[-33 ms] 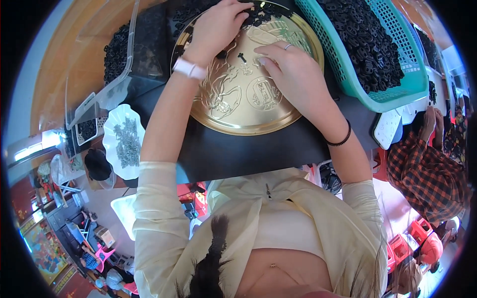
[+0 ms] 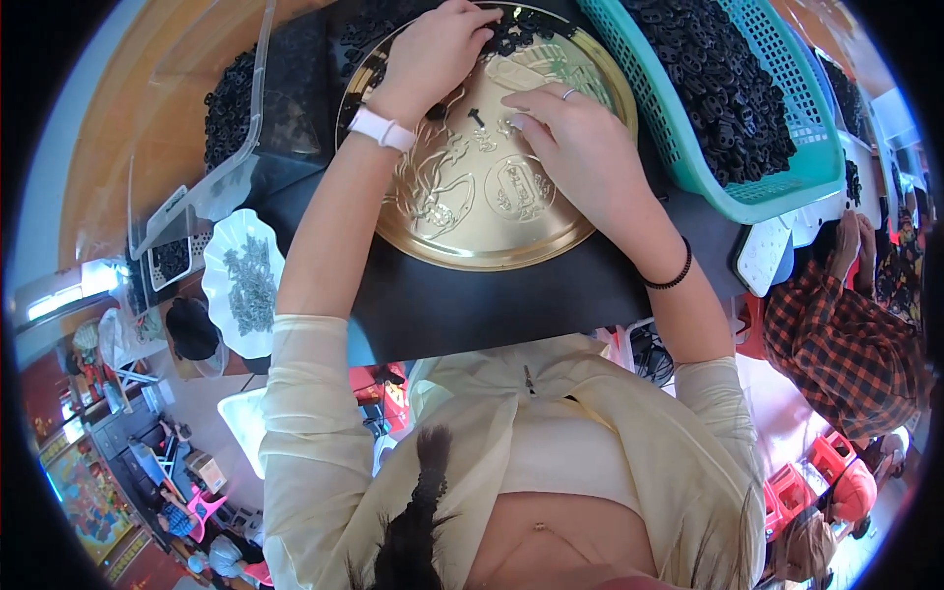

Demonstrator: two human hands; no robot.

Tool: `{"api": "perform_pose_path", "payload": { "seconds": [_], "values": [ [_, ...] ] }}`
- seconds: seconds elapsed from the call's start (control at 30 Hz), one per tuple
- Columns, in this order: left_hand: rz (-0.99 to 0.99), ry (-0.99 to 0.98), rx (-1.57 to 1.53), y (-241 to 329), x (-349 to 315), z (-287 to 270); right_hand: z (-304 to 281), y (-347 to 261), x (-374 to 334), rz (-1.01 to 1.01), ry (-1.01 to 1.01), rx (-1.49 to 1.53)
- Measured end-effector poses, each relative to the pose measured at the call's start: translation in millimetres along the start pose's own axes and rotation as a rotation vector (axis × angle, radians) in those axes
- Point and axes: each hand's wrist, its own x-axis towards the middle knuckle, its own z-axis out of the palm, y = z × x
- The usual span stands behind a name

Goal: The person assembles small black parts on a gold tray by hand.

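A round gold tray with embossed patterns lies on the dark table before me. At its far edge my left hand reaches among small black plastic parts, index finger stretched out and thumb apart from it. Over the tray's right side is my right hand, its fingers bent; a gap shows between index finger and thumb, and I see nothing held there. One small black piece lies alone on the tray between my hands. Another dark piece sits close to my left wrist.
A green basket full of black parts stands at the right. To the left are a clear plastic bin with black parts and a white scalloped dish of small clear pieces. Another person in a checked shirt sits at far right.
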Motion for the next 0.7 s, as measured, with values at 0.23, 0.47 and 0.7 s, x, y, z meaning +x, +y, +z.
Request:
{"api": "perform_pose_path", "payload": {
  "seconds": [0.23, 0.47, 0.7],
  "values": [
    [-0.133, -0.298, 0.083, 3, 13, -10, 3, 2, 4, 0.151, 0.035, 0.347],
    [-0.121, -0.189, 0.005, 12, 10, -2, 13, 14, 5, 0.134, 0.041, 0.395],
    [-0.12, -0.072, -0.06, 37, 3, -14, 10, 7, 8, 0.44, 0.162, 0.741]
  ]
}}
